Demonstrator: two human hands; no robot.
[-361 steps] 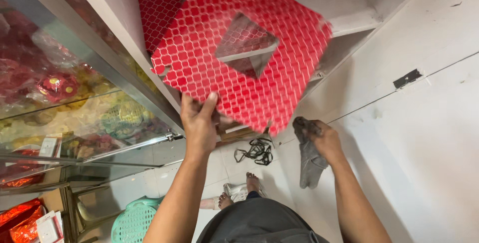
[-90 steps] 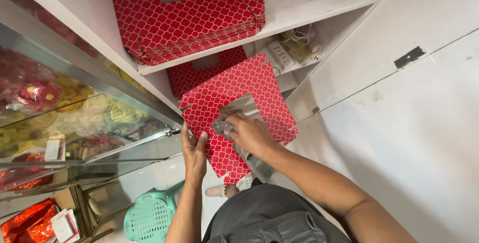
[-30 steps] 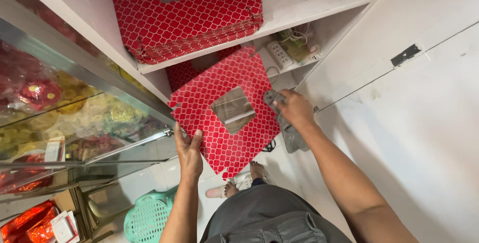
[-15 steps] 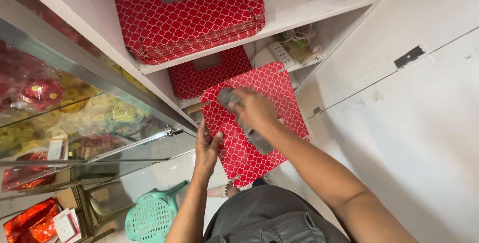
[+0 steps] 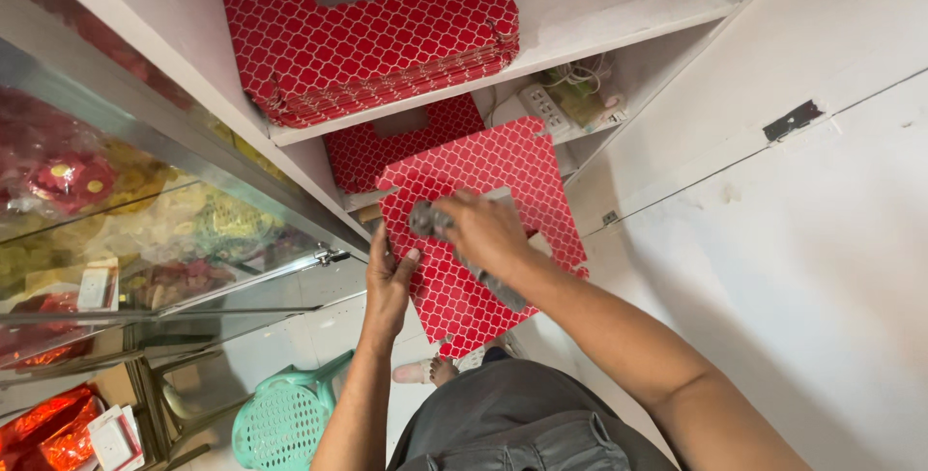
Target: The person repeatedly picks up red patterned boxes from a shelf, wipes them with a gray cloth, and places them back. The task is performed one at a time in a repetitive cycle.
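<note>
Red patterned sheet [image 5: 483, 167] pinched by left fingers [image 5: 398, 263], grey cloth [image 5: 430, 220] under right fingers [image 5: 474, 212]

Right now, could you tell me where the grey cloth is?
In the head view, the grey cloth is in the right hand, pressed on the red patterned sheet that the left hand holds, below the shelf stack.

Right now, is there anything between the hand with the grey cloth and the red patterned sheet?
Nothing visible. The right hand presses the grey cloth directly onto the red patterned sheet, while the left hand grips the sheet's left edge.
</note>
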